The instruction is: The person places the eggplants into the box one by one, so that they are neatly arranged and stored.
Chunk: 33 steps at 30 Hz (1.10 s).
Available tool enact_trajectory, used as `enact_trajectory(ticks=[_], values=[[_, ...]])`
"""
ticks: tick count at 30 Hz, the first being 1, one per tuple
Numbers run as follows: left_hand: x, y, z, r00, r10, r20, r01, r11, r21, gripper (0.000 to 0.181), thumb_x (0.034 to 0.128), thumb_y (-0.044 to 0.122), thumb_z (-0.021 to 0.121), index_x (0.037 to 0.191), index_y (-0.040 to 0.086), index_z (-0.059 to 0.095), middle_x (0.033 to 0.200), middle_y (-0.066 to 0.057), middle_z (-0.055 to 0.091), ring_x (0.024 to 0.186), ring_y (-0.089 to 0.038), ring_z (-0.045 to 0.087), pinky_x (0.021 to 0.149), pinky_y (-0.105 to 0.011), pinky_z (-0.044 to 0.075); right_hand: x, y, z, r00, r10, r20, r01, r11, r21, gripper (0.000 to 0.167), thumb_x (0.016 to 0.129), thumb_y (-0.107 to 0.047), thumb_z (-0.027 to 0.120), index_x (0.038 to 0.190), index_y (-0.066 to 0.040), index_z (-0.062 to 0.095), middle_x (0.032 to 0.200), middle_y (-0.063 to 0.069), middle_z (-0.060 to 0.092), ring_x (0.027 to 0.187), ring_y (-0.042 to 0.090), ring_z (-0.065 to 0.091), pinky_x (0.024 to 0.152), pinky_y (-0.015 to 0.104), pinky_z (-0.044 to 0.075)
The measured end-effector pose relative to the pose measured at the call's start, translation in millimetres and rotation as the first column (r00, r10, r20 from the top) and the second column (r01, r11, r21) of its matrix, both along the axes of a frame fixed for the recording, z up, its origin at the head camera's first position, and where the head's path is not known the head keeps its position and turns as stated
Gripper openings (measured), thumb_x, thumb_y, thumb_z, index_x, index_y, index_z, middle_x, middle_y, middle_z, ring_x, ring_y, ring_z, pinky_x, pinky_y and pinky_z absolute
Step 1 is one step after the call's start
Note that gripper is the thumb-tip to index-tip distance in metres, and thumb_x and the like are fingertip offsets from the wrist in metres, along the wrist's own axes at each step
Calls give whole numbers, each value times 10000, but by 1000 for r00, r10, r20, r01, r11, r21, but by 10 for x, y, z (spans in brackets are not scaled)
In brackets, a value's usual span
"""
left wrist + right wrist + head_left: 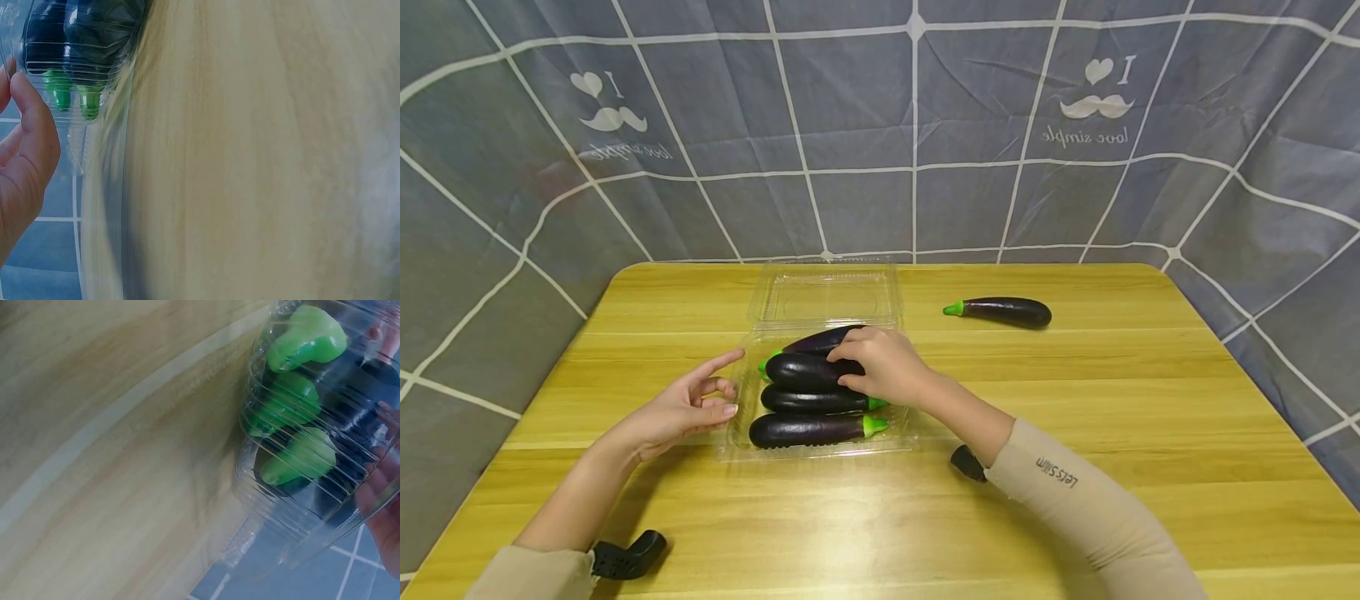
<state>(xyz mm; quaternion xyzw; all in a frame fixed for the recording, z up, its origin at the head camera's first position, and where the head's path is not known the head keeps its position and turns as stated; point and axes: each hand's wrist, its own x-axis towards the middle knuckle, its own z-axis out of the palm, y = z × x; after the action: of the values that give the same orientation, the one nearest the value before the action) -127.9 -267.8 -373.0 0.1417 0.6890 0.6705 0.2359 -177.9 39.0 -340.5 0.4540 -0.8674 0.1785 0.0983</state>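
Observation:
A clear plastic clamshell box (730, 446) lies with its lid (826, 287) folded back, several dark purple eggplants side by side in it. My right hand (883, 362) reaches in from the right, thumb and fingers gripping the right end of the second eggplant from the back (797, 371). In front of it lie another eggplant (808, 399) and the nearest one (805, 430), green stems to the right. The rearmost eggplant (820, 340) is partly covered by that hand. At the box's left rim my left hand (677, 408) rests loosely, fingertips touching the clear plastic (37, 94).
A single eggplant (1007, 312) lies on the wooden table (1112, 400) at the back right, stem to the left. Grey curtain with white lines (850, 108) surrounds the table's back and sides. Black bands with wrist devices (628, 557) sit near both sleeves.

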Motion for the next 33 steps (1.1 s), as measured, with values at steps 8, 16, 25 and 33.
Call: enact_trajectory(ticks=[8, 16, 25, 33], values=[[6, 2, -4, 1000, -4, -1, 4, 1000, 10, 749, 892, -35, 569, 1494, 107, 146, 970, -20, 443, 764, -51, 525, 707, -194, 506, 7, 17, -15, 1000, 12, 23, -12, 1000, -24, 244, 791, -186, 755, 1020, -112, 716, 966, 10, 659, 855, 150, 613, 709, 276, 503], [2, -1, -16, 1000, -7, -9, 7, 1000, 16, 741, 893, -39, 565, 1493, 116, 157, 971, -18, 443, 756, -46, 520, 700, -192, 505, 9, 126, 54, 993, 1, 121, 7, 997, -71, 264, 812, -191, 733, 1054, -90, 700, 1014, 27, 662, 916, 167, 617, 746, 256, 494], [5, 0, -19, 1000, -8, -9, 8, 1000, 21, 726, 891, -39, 567, 1487, 156, 200, 970, -8, 441, 768, -43, 516, 722, -197, 506, -34, 342, 59, 973, -20, 231, 67, 978, -198, 275, 792, -152, 748, 1043, -53, 696, 1035, 62, 659, 729, 206, 593, 654, 293, 491], [12, 7, -14, 1000, -3, -9, 4, 1000, 11, 719, 891, -24, 576, 1482, 171, 216, 970, 0, 442, 791, -48, 519, 739, -211, 506, -89, 561, 45, 952, -76, 295, 146, 964, -222, 309, 769, -134, 764, 1055, -42, 691, 1019, 77, 665, 860, 260, 600, 730, 391, 506]])
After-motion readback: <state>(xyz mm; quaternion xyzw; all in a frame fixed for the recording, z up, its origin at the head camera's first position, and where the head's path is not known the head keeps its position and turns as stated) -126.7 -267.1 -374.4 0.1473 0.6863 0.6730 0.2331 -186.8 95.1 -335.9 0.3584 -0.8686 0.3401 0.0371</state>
